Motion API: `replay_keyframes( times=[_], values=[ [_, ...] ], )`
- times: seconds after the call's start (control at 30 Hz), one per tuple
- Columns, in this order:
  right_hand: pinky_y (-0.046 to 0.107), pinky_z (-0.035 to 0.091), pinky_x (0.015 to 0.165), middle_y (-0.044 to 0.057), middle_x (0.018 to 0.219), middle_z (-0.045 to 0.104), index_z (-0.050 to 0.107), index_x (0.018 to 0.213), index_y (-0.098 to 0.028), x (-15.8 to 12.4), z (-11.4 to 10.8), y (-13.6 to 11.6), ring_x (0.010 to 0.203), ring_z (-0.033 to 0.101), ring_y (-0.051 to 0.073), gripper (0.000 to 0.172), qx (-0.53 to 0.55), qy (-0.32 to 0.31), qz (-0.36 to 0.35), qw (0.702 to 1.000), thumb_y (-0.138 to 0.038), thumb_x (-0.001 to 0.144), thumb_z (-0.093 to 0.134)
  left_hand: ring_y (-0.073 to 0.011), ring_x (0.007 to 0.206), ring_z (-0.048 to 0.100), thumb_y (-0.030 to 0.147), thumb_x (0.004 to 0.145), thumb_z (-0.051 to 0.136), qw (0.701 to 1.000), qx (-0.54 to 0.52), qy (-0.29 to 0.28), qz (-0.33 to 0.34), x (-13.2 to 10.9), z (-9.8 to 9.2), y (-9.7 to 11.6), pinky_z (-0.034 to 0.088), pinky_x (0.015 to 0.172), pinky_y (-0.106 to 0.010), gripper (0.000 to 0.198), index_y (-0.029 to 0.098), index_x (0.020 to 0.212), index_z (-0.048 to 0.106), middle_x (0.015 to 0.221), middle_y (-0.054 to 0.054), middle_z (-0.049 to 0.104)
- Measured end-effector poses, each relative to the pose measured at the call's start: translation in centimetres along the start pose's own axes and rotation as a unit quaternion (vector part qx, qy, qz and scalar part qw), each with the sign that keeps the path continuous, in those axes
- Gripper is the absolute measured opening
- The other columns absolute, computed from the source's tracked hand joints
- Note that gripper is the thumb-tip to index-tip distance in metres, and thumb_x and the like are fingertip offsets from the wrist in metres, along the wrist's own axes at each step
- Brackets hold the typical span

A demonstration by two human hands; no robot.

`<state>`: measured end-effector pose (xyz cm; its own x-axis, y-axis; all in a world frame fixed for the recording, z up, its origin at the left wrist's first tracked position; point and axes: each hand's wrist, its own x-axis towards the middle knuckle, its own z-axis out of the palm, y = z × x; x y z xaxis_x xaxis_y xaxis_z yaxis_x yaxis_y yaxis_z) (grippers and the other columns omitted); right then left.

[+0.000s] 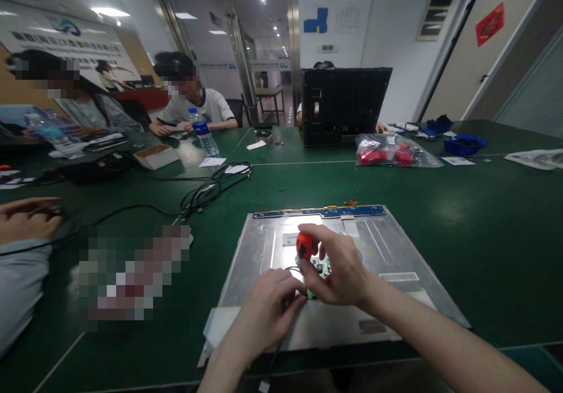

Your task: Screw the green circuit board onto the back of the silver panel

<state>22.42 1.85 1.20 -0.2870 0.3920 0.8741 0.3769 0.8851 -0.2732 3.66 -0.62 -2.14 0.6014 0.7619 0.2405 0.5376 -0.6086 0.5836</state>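
A metal-backed display panel [246, 264] lies flat on the green table, with a blue circuit strip [281, 212] along its far edge. Around the middle of the panel sits a small green circuit board [324, 266], partly covered by my hands. My right hand [338, 264] is closed round the red and black handle of a screwdriver [304, 245], held upright over the board; its tip is hidden. With fingers pinched together, my left hand [275, 305] rests at the board's near left edge; what it grips is hidden. A thin dark cable [275, 358] hangs below this hand to a white plug.
Coiled black cables [211, 187] lie to the left, near another person's hand [29, 220]. Across the table stand a black monitor [345, 105], a bagged red item [396, 152], a blue tray [465, 144] and a water bottle [203, 132]. Two people sit at the far left.
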Motion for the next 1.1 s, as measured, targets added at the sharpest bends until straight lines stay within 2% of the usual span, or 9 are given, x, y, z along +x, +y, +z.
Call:
replay_keyframes(
  times=[0.33,0.7,0.97,1.1],
  values=[
    [0.025,0.054,0.057,0.005,0.091,0.063,0.048,0.132,-0.021,-0.11,0.19,0.28,0.081,0.062,0.017,0.043,-0.008,0.001,0.011,1.0,-0.026,0.091,0.062,-0.0232,0.088,0.062,0.013,0.088,0.056,1.0,0.008,-0.003,-0.011,0.0,0.2,-0.23,0.049,0.077,-0.033,0.015,0.021,0.091,0.069,0.091,-0.005,0.069],
    [0.031,0.057,0.061,0.008,0.096,0.067,0.037,0.141,-0.015,0.08,-0.28,-0.13,0.076,0.064,0.018,0.058,-0.003,-0.017,0.005,1.0,-0.015,0.085,0.05,-0.0224,0.086,0.062,0.013,0.088,0.055,1.0,-0.004,0.004,0.009,0.15,0.16,-0.04,0.047,0.073,-0.032,0.015,0.021,0.087,0.068,0.086,-0.005,0.069],
    [0.028,0.057,0.06,0.008,0.1,0.064,0.042,0.136,-0.019,0.06,0.05,0.11,0.083,0.063,0.018,0.049,-0.006,-0.006,0.007,1.0,-0.025,0.09,0.058,-0.0224,0.087,0.062,0.011,0.087,0.055,1.0,-0.013,0.013,0.006,0.06,0.28,-0.26,0.048,0.076,-0.032,0.016,0.021,0.089,0.067,0.089,-0.004,0.069],
    [0.026,0.054,0.058,0.006,0.093,0.063,0.046,0.136,-0.018,0.18,0.11,-0.01,0.077,0.06,0.016,0.046,-0.01,-0.003,0.007,1.0,-0.024,0.091,0.059,-0.0231,0.086,0.062,0.01,0.087,0.056,1.0,-0.001,0.008,0.003,0.13,0.23,-0.21,0.048,0.076,-0.033,0.015,0.021,0.09,0.067,0.09,-0.005,0.069]
  ],
)
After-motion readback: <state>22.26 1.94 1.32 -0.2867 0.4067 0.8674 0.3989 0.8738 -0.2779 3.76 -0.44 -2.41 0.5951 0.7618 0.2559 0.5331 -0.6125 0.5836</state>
